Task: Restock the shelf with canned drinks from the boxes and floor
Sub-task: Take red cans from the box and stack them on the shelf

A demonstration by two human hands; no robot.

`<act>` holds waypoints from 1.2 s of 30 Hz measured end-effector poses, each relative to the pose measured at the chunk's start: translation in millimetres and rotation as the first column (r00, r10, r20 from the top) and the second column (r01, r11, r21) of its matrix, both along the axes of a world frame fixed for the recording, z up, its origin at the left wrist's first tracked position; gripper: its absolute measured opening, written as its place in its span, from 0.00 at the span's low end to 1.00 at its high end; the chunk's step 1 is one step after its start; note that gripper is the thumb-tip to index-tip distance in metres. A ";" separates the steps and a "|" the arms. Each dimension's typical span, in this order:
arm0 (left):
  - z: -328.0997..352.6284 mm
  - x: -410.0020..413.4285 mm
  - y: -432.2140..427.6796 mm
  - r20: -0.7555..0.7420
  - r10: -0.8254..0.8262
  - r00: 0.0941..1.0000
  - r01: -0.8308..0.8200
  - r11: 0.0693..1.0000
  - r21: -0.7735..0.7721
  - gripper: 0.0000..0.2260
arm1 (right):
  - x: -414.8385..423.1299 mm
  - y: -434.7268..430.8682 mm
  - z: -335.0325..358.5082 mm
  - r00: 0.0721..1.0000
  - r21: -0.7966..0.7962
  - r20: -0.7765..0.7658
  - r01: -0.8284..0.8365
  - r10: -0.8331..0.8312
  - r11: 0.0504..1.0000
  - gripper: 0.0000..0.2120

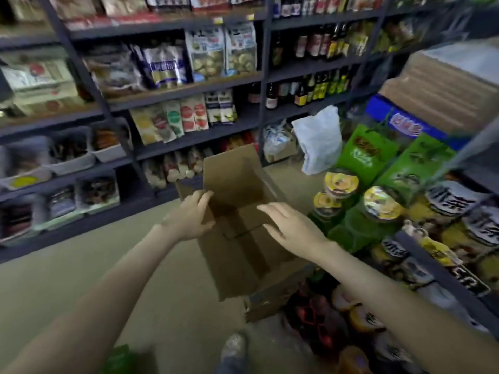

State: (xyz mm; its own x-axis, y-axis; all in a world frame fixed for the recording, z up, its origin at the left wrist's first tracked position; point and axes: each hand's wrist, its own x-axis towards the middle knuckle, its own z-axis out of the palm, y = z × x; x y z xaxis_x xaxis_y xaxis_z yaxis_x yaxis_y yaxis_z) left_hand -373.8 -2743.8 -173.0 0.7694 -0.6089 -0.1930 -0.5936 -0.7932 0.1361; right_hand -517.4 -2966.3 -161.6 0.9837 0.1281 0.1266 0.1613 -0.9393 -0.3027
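Cardboard box (243, 238): centre of frame, on the floor, top flaps up. Interior in shadow; only the bottom flaps show, no cans visible inside.

Left hand (189, 215): centre-left, fingers spread and nearly straight, at the box's left rim. Cannot tell if it touches the cardboard. Holds nothing.

Right hand (293, 229): just right of centre, fingers extended over the box opening, palm down. Holds nothing.

Cans (341, 182): right of centre, yellow-topped, stacked beside the green cartons (364, 152). More cans, blurred, sit on the shelf (442, 273) running along the lower right.

White plastic bag (318, 141): above centre-right, behind the cartons. Shoe (233, 346): bottom centre.

Handling, judged:
- Box looks empty, so likely light. The walls should be fairly stiff, but the flaps will flex. Take it by two opposite walls just below the rim, not by the flaps
- Cans are probably full, so heavy for their size, rigid, smooth-sided and liable to slip. Wrap the fingers round the body; the stack could topple if an upper can is nudged
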 end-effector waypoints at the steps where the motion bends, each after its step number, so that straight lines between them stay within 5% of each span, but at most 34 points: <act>1: -15.3 24.8 -1.0 -0.065 -0.013 0.998 0.019 0.995 0.095 0.35 | 28.9 -0.1 -14.5 1.000 0.001 -0.012 0.021 -0.021 1.000 0.20; 5: -86.2 87.4 -17.8 -0.320 0.077 0.944 0.016 0.960 0.278 0.35 | 117.5 4.6 -86.6 0.968 0.007 -0.227 0.111 -0.107 0.994 0.26; 8: -133.8 100.6 -29.2 -0.201 0.204 0.958 -0.089 0.879 0.468 0.32 | 136.0 9.1 -137.8 0.910 0.027 -0.368 0.213 -0.189 0.977 0.29; 10: -159.1 92.3 -32.2 -0.099 0.134 0.986 -0.063 0.851 0.522 0.32 | 127.2 11.1 -167.3 0.874 0.000 -0.422 0.266 -0.241 0.964 0.31; 13: -195.9 72.1 -26.8 -0.069 -0.160 0.985 0.174 0.933 0.315 0.31 | 107.1 8.0 -207.5 0.807 -0.087 -0.529 0.256 -0.263 0.963 0.34; 17: -235.4 65.8 -10.9 -0.140 -0.425 0.894 0.441 0.892 0.104 0.28 | 95.1 -9.0 -249.0 0.708 -0.207 -0.680 0.066 -0.192 0.976 0.44; 20: -250.3 66.3 -7.1 -0.185 -0.436 0.881 0.454 0.888 0.071 0.28 | 89.7 -24.6 -273.4 0.639 -0.249 -0.751 -0.039 -0.167 0.968 0.51; 30: -312.7 61.5 -1.7 0.122 -0.387 0.914 0.405 0.873 -0.272 0.24 | 106.2 -58.7 -383.5 0.342 -0.317 -0.927 -0.490 -0.156 0.812 0.49; 36: -323.6 62.3 -1.7 0.169 -0.389 0.906 0.424 0.848 -0.318 0.24 | 120.3 -50.2 -391.8 0.436 -0.336 -0.892 -0.457 -0.122 0.823 0.35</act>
State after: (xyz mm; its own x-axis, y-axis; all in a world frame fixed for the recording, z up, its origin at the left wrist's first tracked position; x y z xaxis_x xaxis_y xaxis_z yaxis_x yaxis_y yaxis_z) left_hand -311.5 -2745.5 -496.6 0.4424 -0.8852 0.1442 -0.8764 -0.3926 0.2789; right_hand -397.1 -3016.4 -553.4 0.4685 0.0554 -0.8817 0.2648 -0.9609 0.0803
